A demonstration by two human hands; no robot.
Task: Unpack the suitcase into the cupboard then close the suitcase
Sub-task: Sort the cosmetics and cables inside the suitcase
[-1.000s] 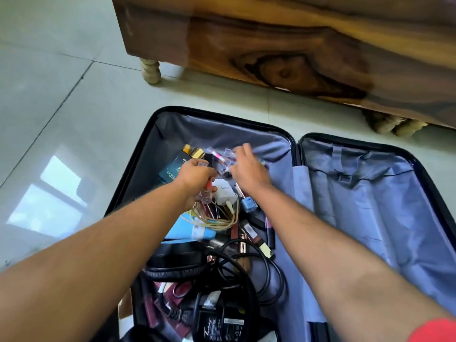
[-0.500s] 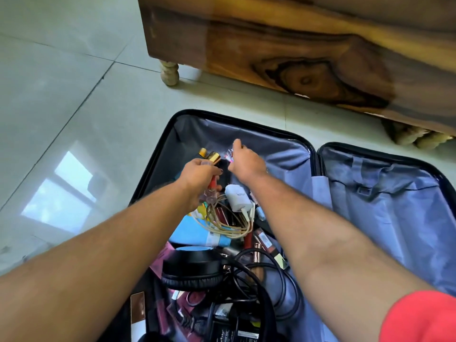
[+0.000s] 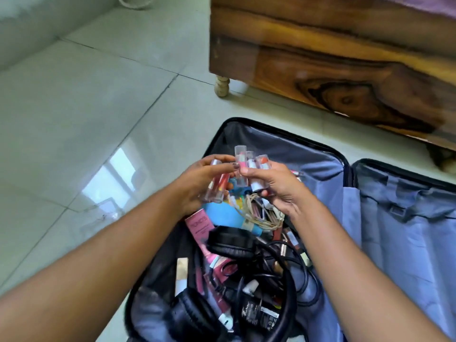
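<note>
Both hands up over the open suitcase (image 3: 278,144) lying on the floor (image 3: 86,107). My left hand (image 3: 197,186) has its grip curled round a clear tube with red inside (image 3: 217,186); my right hand (image 3: 276,186) pinches a bunch of small lipstick tubes (image 3: 249,164) poking toward 12 o'clock. Headphones (image 3: 232,240) and cables (image 3: 261,213) sit below at 6 o'clock, the wooden cupboard (image 3: 333,58) up at 1 o'clock.
</note>
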